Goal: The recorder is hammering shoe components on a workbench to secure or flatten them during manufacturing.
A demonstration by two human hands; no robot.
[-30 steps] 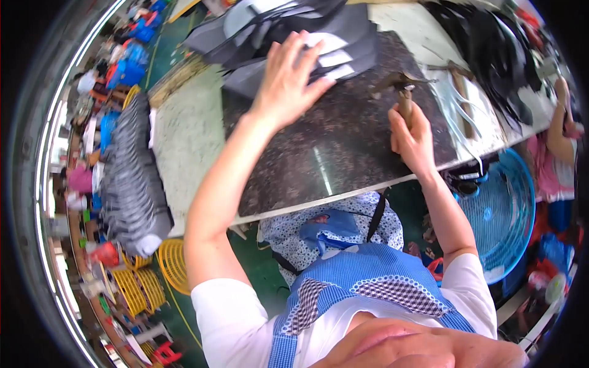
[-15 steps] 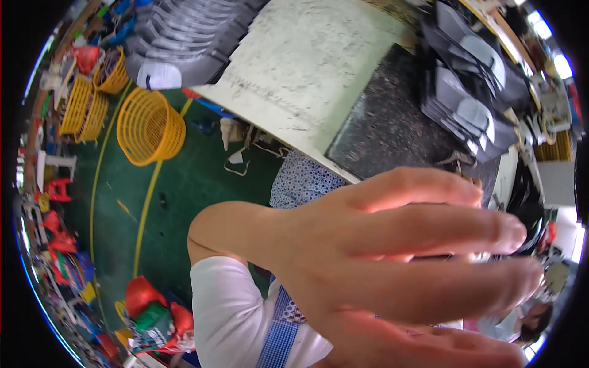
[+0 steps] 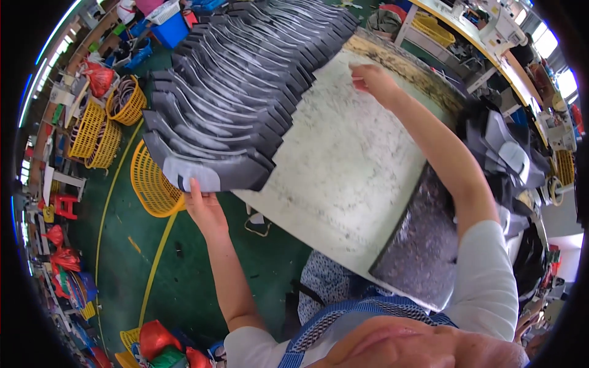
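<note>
A long row of overlapping dark grey curved sheet pieces (image 3: 239, 98), each with a whitish band, runs along the left side of the pale worktable (image 3: 331, 159). At the near end, my left hand (image 3: 207, 214) grips the edge of the front curved piece (image 3: 236, 176), thumb on top beside its pale patch. The fingers under that piece are partly hidden. Farther off, my right hand (image 3: 375, 83) hovers over the far part of the table, to the right of the row. Its fingers are loosely bent and somewhat apart, with nothing visible in them.
A dark speckled mat (image 3: 417, 242) covers the table's near right part. More dark pieces (image 3: 506, 144) are stacked at the right. On the green floor at left stands a yellow basket (image 3: 150, 184), with other baskets (image 3: 98, 138) behind it. A sewing machine (image 3: 500, 30) stands far right.
A hand that was large and close in front of the view has moved away. Now both arms reach over the table, the left hand holding the front piece. The view has shifted, showing more of the row.
</note>
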